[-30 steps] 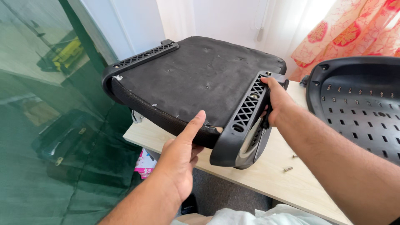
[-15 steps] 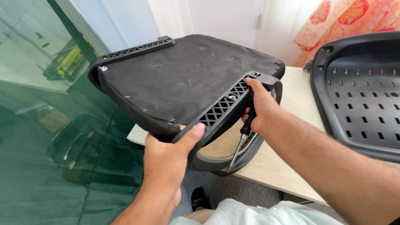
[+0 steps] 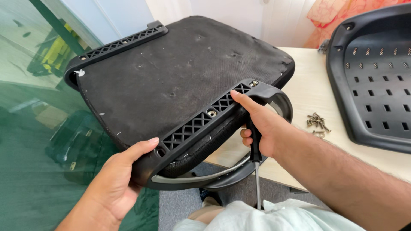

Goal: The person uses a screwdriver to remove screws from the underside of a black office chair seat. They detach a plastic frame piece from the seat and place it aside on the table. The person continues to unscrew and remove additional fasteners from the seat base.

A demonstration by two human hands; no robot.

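A home room: floral curtain [image 3: 342,17], wooden desk [image 3: 308,98], green glass partition [image 3: 34,128].

2 bare forearms without sleeves, left hand [image 3: 113,184], right hand [image 3: 261,128], pale mint garment [image 3: 265,218] below

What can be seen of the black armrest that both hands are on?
The armrest is a black plastic loop with a flat lattice-patterned mounting bar and a curved grip edged in grey below. It lies along the near edge of the upturned seat cushion, with screw heads showing in the bar. The left hand grips its lower corner; the right hand, holding a screwdriver pointing down, presses a finger on the bar near its upper end. It overhangs the table edge.
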